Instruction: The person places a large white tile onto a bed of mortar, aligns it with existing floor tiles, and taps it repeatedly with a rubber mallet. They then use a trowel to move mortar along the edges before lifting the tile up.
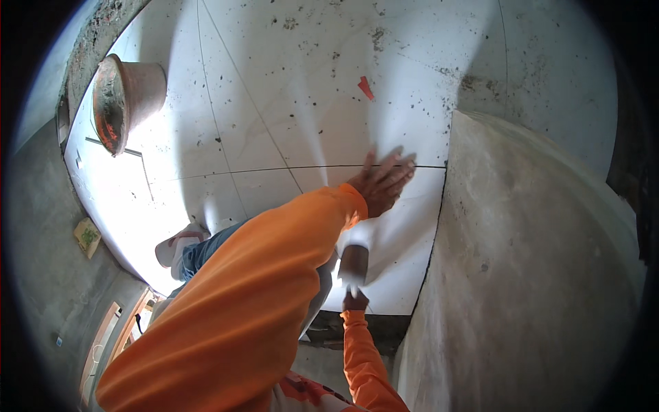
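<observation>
My left hand (383, 184) lies spread on a large white floor tile (395, 240), its fingers reaching across the dark joint at the tile's far edge. My right hand (355, 300) is closed round the handle of a mallet (354, 261). The mallet's dark, cylindrical head is blurred and sits over the same tile, nearer to me than my left hand. Whether the head touches the tile I cannot tell. A small red wedge-shaped piece (366, 88) lies on the tiles beyond my left hand.
A plain grey wall (535, 261) rises along the tile's right edge. At the far left a dirty bucket (151, 86) stands on the tiles. Dark crumbs (377, 38) are scattered over the far floor. My foot (180, 246) rests at left. A dark gap (364, 329) borders the tile's near edge.
</observation>
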